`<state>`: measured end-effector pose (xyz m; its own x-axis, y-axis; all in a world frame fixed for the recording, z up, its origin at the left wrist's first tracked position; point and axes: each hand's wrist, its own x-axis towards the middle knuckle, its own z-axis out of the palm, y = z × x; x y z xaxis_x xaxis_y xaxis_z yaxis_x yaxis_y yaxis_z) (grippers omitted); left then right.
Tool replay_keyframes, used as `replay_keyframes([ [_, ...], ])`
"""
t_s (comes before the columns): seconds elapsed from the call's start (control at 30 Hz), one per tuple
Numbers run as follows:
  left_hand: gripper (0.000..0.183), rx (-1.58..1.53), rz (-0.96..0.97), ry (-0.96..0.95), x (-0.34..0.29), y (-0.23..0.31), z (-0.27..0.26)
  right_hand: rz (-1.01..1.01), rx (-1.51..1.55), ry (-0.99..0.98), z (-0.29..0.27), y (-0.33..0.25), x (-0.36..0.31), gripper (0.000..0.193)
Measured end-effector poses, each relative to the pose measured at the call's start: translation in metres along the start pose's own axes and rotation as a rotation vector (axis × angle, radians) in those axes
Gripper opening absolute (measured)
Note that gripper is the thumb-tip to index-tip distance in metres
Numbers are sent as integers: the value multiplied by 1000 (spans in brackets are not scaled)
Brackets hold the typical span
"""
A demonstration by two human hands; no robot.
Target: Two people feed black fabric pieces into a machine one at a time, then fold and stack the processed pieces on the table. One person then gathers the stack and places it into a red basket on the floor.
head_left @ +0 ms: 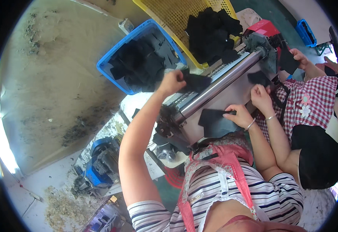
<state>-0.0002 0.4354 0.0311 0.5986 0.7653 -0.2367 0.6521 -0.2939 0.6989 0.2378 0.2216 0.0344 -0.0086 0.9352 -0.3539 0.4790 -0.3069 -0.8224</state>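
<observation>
My left hand (172, 82) is raised at the far side of a machine with a long shiny metal roller (223, 83). Its fingers are curled closed on a dark, flat piece of black material (196, 82), beside the rim of a blue basket (153, 24). My right hand (238, 116) is on the near side of the roller. Between thumb and fingers it pinches the edge of another flat black piece (216, 123), which lies over the machine's smooth metal plate (200, 123). Whether the material is leather or fabric cannot be made out.
Black pieces fill the blue basket and a yellow basket (161, 9) behind the machine. A co-worker in a checked apron (292, 100) stands close on the right, hands (261, 96) near the roller. A dusty blue motor-like unit (101, 162) sits lower left.
</observation>
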Motion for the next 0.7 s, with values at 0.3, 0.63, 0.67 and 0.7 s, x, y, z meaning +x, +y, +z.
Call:
replay_keyframes([
  [0.3, 26, 270, 330, -313, -6, -5, 35, 122, -27, 32, 9, 4, 13, 30],
  [0.63, 24, -38, 74, 179, 6, 3, 7, -24, -36, 48, 3, 8, -1, 25],
  [0.67, 22, 11, 145, 270, 4, 6, -2, -24, -22, 99, 4, 6, 0, 24],
  [0.7, 23, 61, 215, 361, 3, 9, -10, -27, -23, 98, 5, 4, -1, 24],
])
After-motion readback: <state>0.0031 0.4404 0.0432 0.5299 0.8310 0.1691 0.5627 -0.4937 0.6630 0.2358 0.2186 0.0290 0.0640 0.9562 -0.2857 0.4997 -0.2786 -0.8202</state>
